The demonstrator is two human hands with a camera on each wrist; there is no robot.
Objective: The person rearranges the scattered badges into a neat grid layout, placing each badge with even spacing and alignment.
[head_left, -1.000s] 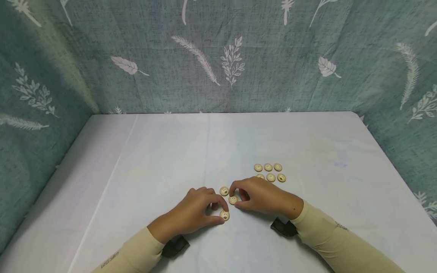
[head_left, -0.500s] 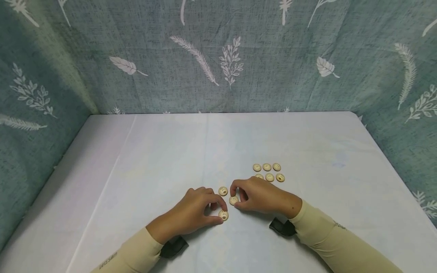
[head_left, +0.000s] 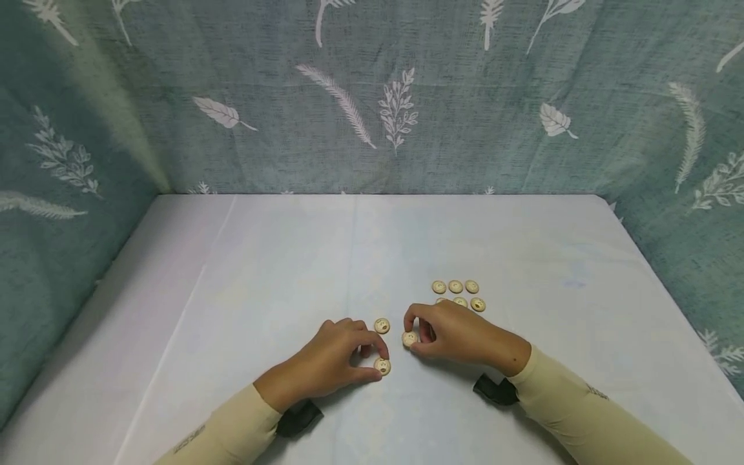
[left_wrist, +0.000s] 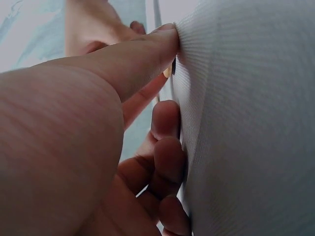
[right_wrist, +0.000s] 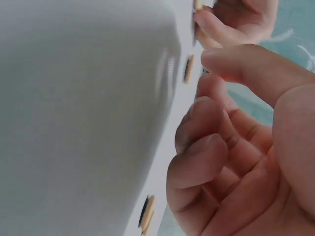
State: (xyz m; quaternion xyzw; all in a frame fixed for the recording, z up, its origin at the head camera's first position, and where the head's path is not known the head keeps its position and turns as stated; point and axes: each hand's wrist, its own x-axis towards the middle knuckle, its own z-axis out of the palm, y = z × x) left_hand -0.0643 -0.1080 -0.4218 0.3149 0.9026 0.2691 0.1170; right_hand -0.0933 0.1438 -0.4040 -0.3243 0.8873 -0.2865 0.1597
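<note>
Small round wooden discs with dark face-like marks lie on the white cloth. My left hand (head_left: 328, 358) pinches one disc (head_left: 382, 367) between thumb and index finger, flat near the cloth. To its right and a little farther away, my right hand (head_left: 462, 332) holds another disc (head_left: 409, 339) by thumb and forefinger. A loose disc (head_left: 382, 325) lies just beyond the left hand's disc, left of the right hand's. In the left wrist view the thumb (left_wrist: 147, 46) mostly covers the held disc. The right wrist view shows a disc (right_wrist: 189, 69) edge-on beside the fingertips.
Behind the right hand, several more discs (head_left: 456, 286) lie in two short rows, the nearer one partly hidden by that hand. A white cloth (head_left: 261, 258) covers the table. Green leaf-patterned curtains (head_left: 465, 129) hang at the back and sides.
My right hand has slid its disc a little to the right, away from the loose disc. The left hand and its disc have stayed in place.
</note>
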